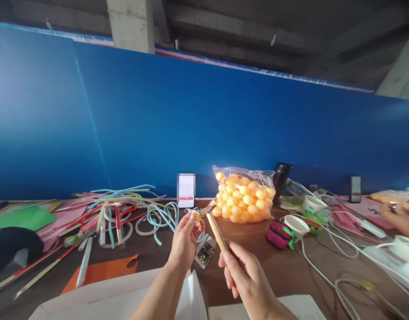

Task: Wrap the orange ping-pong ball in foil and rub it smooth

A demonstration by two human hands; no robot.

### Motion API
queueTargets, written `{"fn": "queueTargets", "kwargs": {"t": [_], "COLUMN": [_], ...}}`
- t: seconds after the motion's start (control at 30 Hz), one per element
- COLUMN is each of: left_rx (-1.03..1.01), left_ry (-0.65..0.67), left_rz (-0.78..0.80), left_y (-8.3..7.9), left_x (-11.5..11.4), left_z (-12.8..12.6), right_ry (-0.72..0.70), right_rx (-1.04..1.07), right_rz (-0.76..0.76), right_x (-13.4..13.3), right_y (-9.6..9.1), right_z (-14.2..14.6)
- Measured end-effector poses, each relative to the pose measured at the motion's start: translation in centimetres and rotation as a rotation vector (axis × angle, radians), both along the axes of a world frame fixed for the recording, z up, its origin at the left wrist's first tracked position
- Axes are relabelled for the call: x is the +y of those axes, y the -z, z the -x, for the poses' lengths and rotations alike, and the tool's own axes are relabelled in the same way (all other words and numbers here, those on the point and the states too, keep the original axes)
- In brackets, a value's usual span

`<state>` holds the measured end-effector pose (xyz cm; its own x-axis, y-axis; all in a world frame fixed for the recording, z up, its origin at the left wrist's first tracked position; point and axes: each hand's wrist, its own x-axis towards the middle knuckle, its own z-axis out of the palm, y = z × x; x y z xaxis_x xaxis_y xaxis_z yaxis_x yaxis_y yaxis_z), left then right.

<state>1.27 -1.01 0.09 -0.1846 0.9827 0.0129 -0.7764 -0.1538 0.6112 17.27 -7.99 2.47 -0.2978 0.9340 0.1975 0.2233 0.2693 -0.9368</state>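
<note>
bare forearms (156, 289) lie nearest the camera, stretching over the dark brown, wood-look bench (258, 242). beneath the left one spreads a white, smooth, curved-edged sheet (118, 298). beyond the hands sits a clear plastic bag (239, 170), plump with glossy orange-yellow balls (246, 200); i cannot tell whether its mouth is closed, and if it is loose, a bump could send balls rolling. pale blue, coiled plastic tubing (167, 213) lies just left of the left hand, where a loop might snag a finger and jerk the grip.

the right hand (244, 269) is wrapped round a pale, straight wooden handle (218, 231), slanting up and away. the left hand (186, 235) is narrowed to a fingertip pinch. on the bench between them stands a small white open box (202, 266); a dropped wrist could tip it.

by the handle's far end shows a dark, pointed, metal-looking tip (207, 209), perhaps joined to it; i cannot be sure. just beside it, raised above the bench in the left hand's pinch, is a small, rounded yellow-orange piece (197, 216) with dark patches. if the tip skids off that curve, it could jab the fingertips; too light a pinch might let the piece pop loose. smallest are the box's shiny metal bits (205, 252), easily scattered by a knock.
</note>
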Motion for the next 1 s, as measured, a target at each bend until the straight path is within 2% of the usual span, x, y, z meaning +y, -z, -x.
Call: {"fn": "queueTargets", "kwargs": {"t": [0.23,1.0], "left_rx": [-0.005,-0.087], "left_ry": [-0.002,0.01], "left_rz": [0.012,0.045], "left_y": [0.1,-0.44], "left_x": [0.05,0.01], "left_z": [0.01,0.01], "right_ry": [-0.014,-0.022], "right_rx": [-0.056,-0.058], "right_rz": [0.0,-0.004], "right_x": [0.08,0.03], "right_y": [0.19,0.37], "right_z": [-0.04,-0.08]}}
